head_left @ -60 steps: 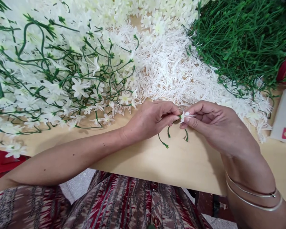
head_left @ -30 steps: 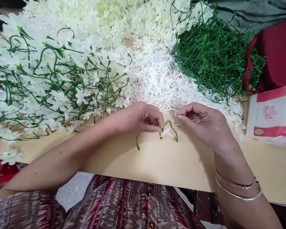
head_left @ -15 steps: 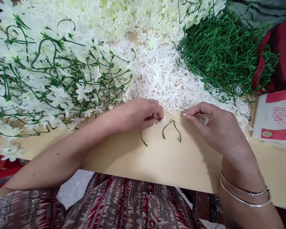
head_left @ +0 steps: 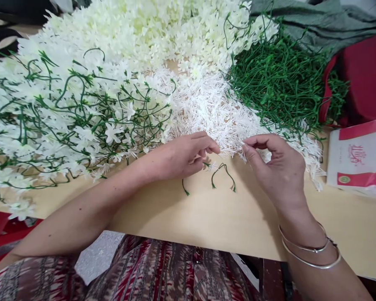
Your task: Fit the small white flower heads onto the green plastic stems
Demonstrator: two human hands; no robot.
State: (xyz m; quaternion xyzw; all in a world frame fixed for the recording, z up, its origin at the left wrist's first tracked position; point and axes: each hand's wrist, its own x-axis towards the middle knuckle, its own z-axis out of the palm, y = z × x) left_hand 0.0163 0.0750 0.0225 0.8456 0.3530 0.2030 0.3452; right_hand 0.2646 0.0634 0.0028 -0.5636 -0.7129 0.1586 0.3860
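Observation:
My left hand [head_left: 194, 156] is curled closed above the table, its fingers around a green plastic stem [head_left: 185, 187]. The stem's lower end hangs below the palm, and a small white stamen tuft [head_left: 211, 166] shows at its tip by my thumb. Its index fingertip reaches the edge of a pile of white stamens [head_left: 207, 108]. Opposite it, my right hand [head_left: 274, 165] pinches thumb and index finger together on a thin white stamen at the pile's near edge. Between the hands, loose bent green stems [head_left: 224, 171] lie on the table [head_left: 194, 213].
White flowers on green stems [head_left: 81, 113] are heaped at left. Loose white petals [head_left: 163, 33] fill the back. A mound of green stems [head_left: 278, 79] stands at right, near a red bag [head_left: 366, 75] and a white-and-red pack [head_left: 359, 159].
My right hand has stayed pinched near the stamen pile, now with a stamen at its fingertips. My left index finger has stretched toward the pile. The view has shifted slightly.

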